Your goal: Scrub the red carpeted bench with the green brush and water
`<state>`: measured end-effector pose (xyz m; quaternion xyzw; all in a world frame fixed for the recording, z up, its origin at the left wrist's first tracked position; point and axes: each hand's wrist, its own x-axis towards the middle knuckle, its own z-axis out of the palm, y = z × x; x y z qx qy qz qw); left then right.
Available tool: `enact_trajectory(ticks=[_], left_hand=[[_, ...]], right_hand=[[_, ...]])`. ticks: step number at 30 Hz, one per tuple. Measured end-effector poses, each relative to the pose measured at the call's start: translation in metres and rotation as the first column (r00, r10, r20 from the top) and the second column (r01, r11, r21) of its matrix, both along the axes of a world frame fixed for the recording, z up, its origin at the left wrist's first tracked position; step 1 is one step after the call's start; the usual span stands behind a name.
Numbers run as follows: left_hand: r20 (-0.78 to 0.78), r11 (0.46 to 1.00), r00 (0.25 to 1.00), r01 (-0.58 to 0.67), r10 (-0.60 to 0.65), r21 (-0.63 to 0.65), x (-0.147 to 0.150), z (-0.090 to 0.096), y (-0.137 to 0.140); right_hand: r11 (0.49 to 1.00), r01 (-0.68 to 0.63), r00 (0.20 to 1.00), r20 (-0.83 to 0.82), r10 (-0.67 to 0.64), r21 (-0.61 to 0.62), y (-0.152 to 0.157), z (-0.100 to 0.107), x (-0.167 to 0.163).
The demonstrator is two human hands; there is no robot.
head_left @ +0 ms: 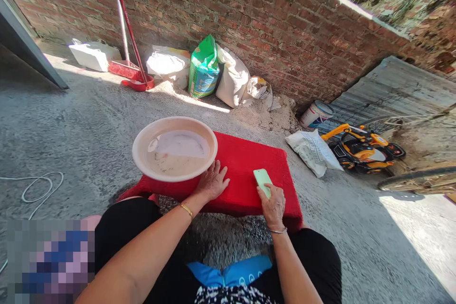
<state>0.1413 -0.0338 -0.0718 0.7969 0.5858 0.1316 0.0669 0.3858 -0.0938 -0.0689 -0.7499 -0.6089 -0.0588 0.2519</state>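
Observation:
A red cloth (249, 152) covers a low table or bench in front of my knees. On its left part stands a pale pink basin (139, 149) with cloudy water (180, 145) inside. My left hand (213, 181) lies flat on the cloth with its fingers spread, close against the basin's right rim. Towards the right end, my right hand (273, 204) grips a pale green flat oblong block (262, 179) with rounded corners. The block rests on or just over the cloth, its far end clear of my fingers; its exact kind I cannot make out.
A blue cloth-like thing (230, 273) lies in my lap. By the brick wall stand a red dustpan (137, 84), a green sack (204, 69) and a white sack (233, 78). A yellow toy excavator (366, 149) is at right. At left, a person is partly blurred out.

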Motion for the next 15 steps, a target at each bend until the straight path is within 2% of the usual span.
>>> enact_trajectory(ticks=[3,5,8,12,14,15], left_hand=[[0.000,1.000,1.000,-0.006,0.006,-0.015,-0.001,0.000,0.001],[-0.009,1.000,1.000,-0.008,0.008,-0.014,-0.001,0.001,0.001],[-0.036,1.000,0.999,-0.006,0.006,-0.004,-0.002,0.002,0.001],[-0.058,1.000,0.998,-0.012,0.012,0.005,-0.002,0.005,0.001],[-0.060,1.000,0.998,-0.015,0.016,0.008,-0.002,0.006,0.001],[-0.061,1.000,0.998,-0.017,0.017,0.011,-0.003,0.007,0.001]], right_hand=[[0.986,-0.168,0.985,0.034,0.168,0.002,-0.005,-0.007,-0.034],[0.985,-0.173,0.982,0.066,0.174,-0.022,-0.006,-0.007,-0.039],[0.997,-0.030,0.995,0.097,0.036,-0.071,-0.005,-0.002,-0.013],[0.977,0.201,0.976,0.102,-0.194,-0.069,-0.008,0.006,0.035],[0.978,0.206,0.976,0.073,-0.203,-0.032,-0.013,0.007,0.042],[0.986,0.169,0.984,0.056,-0.168,-0.011,-0.016,0.006,0.039]])
